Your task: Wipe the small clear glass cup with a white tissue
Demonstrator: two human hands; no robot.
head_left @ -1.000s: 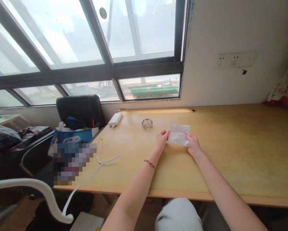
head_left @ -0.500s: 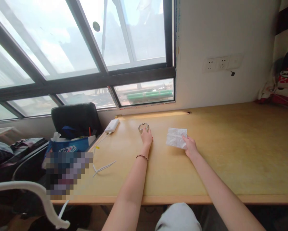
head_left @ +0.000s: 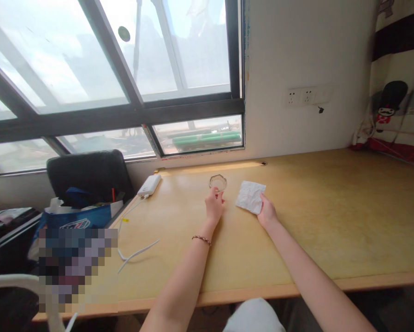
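Observation:
My left hand [head_left: 214,204], with a bead bracelet on the wrist, grips the near rim of a small clear glass ashtray [head_left: 218,182] and tilts it up off the wooden desk [head_left: 331,216]. My right hand [head_left: 267,212] pinches the near corner of a crumpled white tissue [head_left: 250,196] that lies on the desk just right of the ashtray. Both forearms reach forward from the front edge.
A white power bank [head_left: 149,185] with a white cable [head_left: 134,253] lies at the desk's left rear. A black chair [head_left: 89,175] holding a blue bag [head_left: 79,221] stands left of the desk. Wall sockets [head_left: 305,96] and a hanging fabric [head_left: 393,110] are at the right.
My left hand let go of the tissue, moved left to the ashtray and took hold of it, tilting it up. The right hand stayed on the tissue. The view shifted to the right.

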